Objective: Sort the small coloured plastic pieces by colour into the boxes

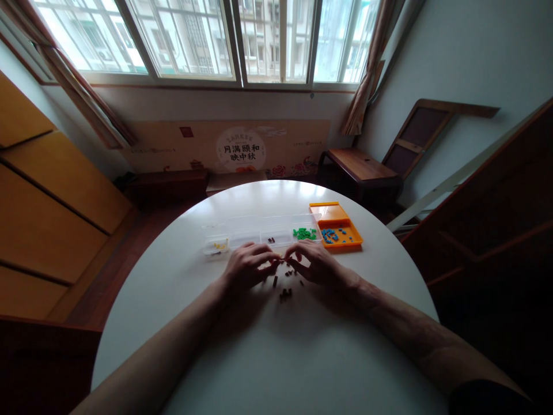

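Note:
Both of my hands rest on a round white table (268,357). My left hand (248,266) and my right hand (315,264) face each other, fingertips nearly meeting over several small dark brown pieces (286,293) scattered on the table. Each hand's fingers are curled and pinched near the pieces; whether a piece sits between them is too small to tell. Just beyond the hands lies a long clear divided box (259,236) holding yellow pieces (220,245), a few brown pieces (271,240) and green pieces (305,233).
An orange tray (341,227) with blue pieces (330,235) stands to the right of the clear box. Past the table are a wooden chair (363,167), a cardboard panel under the window, and wooden cabinets on the left.

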A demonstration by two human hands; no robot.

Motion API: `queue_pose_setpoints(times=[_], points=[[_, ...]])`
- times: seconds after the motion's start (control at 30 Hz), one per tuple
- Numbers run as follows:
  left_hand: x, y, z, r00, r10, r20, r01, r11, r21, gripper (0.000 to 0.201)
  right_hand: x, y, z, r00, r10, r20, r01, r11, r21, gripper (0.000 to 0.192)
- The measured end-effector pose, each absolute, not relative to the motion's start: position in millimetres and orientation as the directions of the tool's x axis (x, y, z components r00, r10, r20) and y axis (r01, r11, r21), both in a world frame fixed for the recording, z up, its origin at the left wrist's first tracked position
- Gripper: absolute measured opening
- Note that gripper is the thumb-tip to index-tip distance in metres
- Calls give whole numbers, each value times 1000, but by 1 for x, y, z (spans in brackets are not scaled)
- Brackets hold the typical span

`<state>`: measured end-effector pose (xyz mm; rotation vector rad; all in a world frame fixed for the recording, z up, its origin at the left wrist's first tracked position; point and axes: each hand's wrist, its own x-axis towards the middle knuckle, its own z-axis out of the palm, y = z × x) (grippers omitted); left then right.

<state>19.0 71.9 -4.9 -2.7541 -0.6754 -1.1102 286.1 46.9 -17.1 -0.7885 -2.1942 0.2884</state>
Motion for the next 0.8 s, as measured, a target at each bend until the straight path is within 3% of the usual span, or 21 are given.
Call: queue_pose_setpoints(times=[0.13, 0.33, 0.47, 0.8], points=[[17, 73, -1, 450, 500, 740, 608, -778, 157, 16, 287, 44, -11, -533, 613, 583, 438, 789, -430, 7], [17, 77, 2, 245, 680, 691, 731, -598, 328, 26, 291, 43, -1, -692, 522, 499, 358, 848, -390, 6], [17, 78, 0, 247, 733, 634, 759, -553, 344, 27, 292, 42, 2, -709, 518, 478, 348, 847, -401, 8], [15, 75, -6, 330, 715, 617, 740, -601, 302, 20, 288, 39, 3, -683, 563, 465, 394, 820, -414, 10]])
